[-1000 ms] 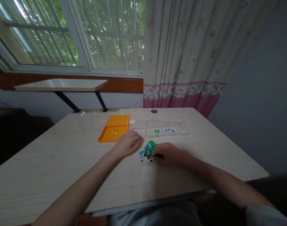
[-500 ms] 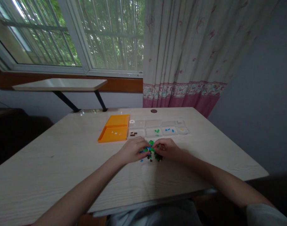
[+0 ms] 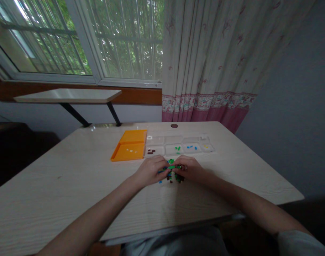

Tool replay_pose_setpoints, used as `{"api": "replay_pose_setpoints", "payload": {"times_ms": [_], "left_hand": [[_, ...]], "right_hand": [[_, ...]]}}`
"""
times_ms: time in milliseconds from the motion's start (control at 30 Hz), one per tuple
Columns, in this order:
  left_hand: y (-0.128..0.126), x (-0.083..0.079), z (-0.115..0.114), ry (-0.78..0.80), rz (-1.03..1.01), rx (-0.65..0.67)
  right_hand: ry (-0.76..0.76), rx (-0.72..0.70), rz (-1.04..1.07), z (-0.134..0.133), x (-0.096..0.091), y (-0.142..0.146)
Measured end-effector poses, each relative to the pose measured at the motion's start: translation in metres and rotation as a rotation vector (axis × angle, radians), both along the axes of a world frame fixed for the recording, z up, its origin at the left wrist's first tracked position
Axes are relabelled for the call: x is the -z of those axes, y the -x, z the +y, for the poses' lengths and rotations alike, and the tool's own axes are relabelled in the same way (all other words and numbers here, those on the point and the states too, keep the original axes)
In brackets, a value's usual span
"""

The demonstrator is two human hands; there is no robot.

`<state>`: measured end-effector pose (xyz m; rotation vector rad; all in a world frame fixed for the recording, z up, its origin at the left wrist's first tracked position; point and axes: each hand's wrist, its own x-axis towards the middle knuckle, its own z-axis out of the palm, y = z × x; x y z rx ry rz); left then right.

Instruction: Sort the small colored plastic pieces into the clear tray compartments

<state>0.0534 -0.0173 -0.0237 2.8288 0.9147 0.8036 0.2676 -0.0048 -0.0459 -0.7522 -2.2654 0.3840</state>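
A small pile of tiny coloured pieces [image 3: 171, 172], green, blue and dark, lies on the pale wooden table [image 3: 71, 192]. My left hand [image 3: 151, 170] and my right hand [image 3: 189, 168] meet over the pile, fingers curled and pinched together at a small green piece [image 3: 171, 166] between the fingertips. Which hand grips it is unclear. Behind the pile sits a clear compartment tray [image 3: 178, 145] with dark brown pieces [image 3: 151, 152], green pieces [image 3: 177, 148], blue pieces [image 3: 190, 146] and a yellow piece [image 3: 205, 146] in separate cells.
An orange tray [image 3: 130, 149] with a few white bits lies left of the clear tray. A cable hole [image 3: 174, 126] marks the table's far edge. A window, a wall shelf [image 3: 63, 95] and a curtain [image 3: 213, 60] stand behind.
My left hand moved right from beside the clear tray onto the pile, uncovering the dark brown pieces. My right hand shifted up to meet it. Both now pinch at a green piece.
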Motion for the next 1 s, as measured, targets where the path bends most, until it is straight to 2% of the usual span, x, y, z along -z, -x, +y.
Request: {"api": "replay_pose_setpoints", "payload": {"times_ms": [233, 367, 533, 733, 1000], "left_hand": [[0.0, 0.001, 0.0, 0.019, -0.014, 0.0], [0.002, 0.0, 0.002, 0.062, 0.011, -0.081], [0.0, 0.004, 0.011, 0.093, 0.208, -0.201], [-0.009, 0.011, 0.017, 0.058, 0.392, -0.29], [-0.005, 0.009, 0.018, 0.04, 0.42, -0.227]], "right_hand": [[-0.047, 0.011, -0.011, 0.003, 0.003, -0.001], [-0.129, 0.067, 0.036, 0.009, -0.003, -0.005], [-0.233, 0.206, 0.107, 0.018, -0.018, -0.013], [-0.24, 0.244, 0.107, 0.021, -0.023, -0.019], [-0.257, 0.27, 0.113, 0.022, -0.026, -0.021]]}}
